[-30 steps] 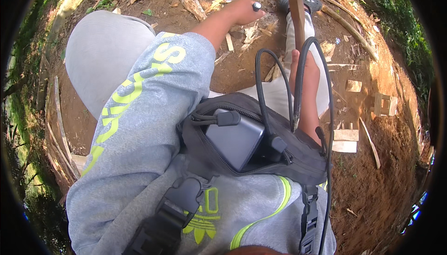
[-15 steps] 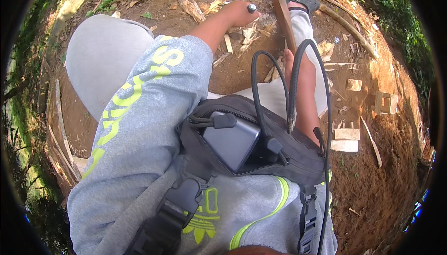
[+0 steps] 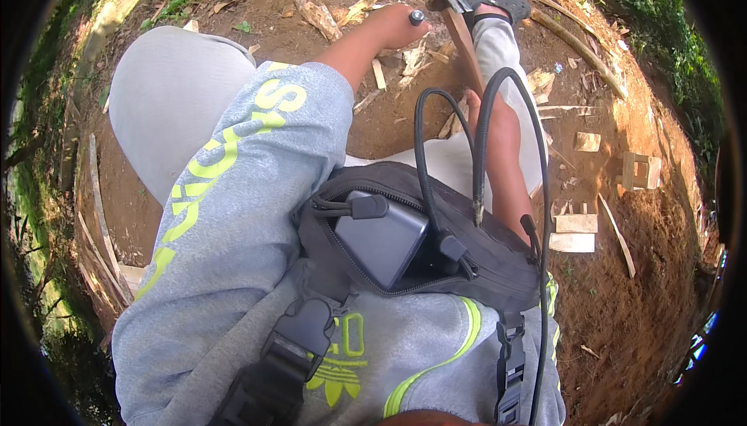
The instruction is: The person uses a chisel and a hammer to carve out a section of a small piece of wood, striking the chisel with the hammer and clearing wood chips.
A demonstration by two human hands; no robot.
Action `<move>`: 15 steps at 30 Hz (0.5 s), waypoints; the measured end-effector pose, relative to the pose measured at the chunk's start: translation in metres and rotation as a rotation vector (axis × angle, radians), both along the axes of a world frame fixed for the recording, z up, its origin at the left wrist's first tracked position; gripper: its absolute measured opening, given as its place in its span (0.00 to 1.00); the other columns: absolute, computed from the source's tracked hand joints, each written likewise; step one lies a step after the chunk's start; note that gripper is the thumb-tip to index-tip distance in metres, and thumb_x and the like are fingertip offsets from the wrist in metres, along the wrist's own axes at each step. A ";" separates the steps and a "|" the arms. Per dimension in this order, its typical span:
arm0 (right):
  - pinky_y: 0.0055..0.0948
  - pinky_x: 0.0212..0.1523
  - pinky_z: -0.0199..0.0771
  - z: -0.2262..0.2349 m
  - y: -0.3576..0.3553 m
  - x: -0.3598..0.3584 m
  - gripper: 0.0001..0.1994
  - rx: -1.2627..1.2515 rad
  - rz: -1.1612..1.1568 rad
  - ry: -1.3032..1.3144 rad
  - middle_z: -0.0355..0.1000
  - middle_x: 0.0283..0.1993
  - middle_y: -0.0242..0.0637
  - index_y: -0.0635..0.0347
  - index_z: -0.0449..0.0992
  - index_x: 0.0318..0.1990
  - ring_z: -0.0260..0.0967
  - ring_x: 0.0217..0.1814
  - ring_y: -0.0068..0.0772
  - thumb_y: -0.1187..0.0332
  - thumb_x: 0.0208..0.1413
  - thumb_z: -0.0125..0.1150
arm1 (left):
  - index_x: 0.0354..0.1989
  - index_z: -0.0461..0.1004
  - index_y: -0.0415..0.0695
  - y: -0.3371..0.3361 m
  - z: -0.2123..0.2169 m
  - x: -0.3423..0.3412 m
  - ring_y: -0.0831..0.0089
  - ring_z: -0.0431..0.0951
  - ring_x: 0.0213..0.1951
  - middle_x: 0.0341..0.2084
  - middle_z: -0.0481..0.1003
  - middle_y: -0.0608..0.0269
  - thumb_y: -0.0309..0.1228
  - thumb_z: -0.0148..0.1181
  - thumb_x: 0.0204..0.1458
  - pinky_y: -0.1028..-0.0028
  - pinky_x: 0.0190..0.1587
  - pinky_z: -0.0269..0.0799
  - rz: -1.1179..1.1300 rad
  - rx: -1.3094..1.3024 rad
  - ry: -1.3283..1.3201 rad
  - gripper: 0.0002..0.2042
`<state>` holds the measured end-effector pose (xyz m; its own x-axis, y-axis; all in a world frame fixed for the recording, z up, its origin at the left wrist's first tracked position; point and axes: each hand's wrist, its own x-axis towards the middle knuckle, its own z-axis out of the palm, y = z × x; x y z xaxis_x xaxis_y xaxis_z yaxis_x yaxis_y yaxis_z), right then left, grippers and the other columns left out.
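My left hand is closed round a short dark tool handle with a shiny metal end cap; the lower part of that tool is hidden by the fist. My right hand, partly behind a black cable, grips the low end of the wooden handle of a hammer. The hammer's grey metal head is up beside my shoe, to the right of the left fist and apart from it. Split wood chips lie on the soil just below the left fist.
A black waist bag with a grey box-shaped device and looping cables sits across my lap. At right lie cut wood blocks, a small notched wood piece and a long stick. My left knee is bent.
The hammer head has shifted a little left and down, toward my left hand, and its handle leans more. My right hand moved slightly left and down. My left hand stays nearly still.
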<state>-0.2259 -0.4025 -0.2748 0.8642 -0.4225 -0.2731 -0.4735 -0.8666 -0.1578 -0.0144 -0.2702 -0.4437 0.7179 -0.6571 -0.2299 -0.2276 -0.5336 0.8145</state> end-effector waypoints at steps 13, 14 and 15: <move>0.50 0.49 0.76 -0.010 0.002 -0.012 0.17 0.117 0.045 -0.267 0.80 0.38 0.53 0.61 0.76 0.55 0.78 0.46 0.63 0.57 0.73 0.54 | 0.44 0.85 0.46 -0.005 0.012 -0.001 0.48 0.85 0.45 0.41 0.85 0.47 0.56 0.58 0.61 0.54 0.51 0.79 -0.016 0.097 0.071 0.24; 0.48 0.47 0.76 -0.010 -0.005 -0.005 0.17 0.065 0.041 -0.130 0.79 0.37 0.53 0.62 0.76 0.54 0.78 0.44 0.61 0.57 0.73 0.54 | 0.44 0.85 0.46 -0.003 0.001 0.004 0.48 0.85 0.45 0.41 0.84 0.47 0.56 0.58 0.61 0.54 0.51 0.79 -0.032 0.091 0.044 0.24; 0.46 0.45 0.76 -0.004 -0.006 -0.001 0.17 0.009 0.025 0.024 0.79 0.36 0.52 0.63 0.75 0.53 0.78 0.41 0.59 0.57 0.74 0.54 | 0.44 0.85 0.46 0.000 0.000 0.002 0.48 0.85 0.45 0.41 0.84 0.47 0.56 0.58 0.61 0.54 0.51 0.78 -0.061 0.083 0.034 0.24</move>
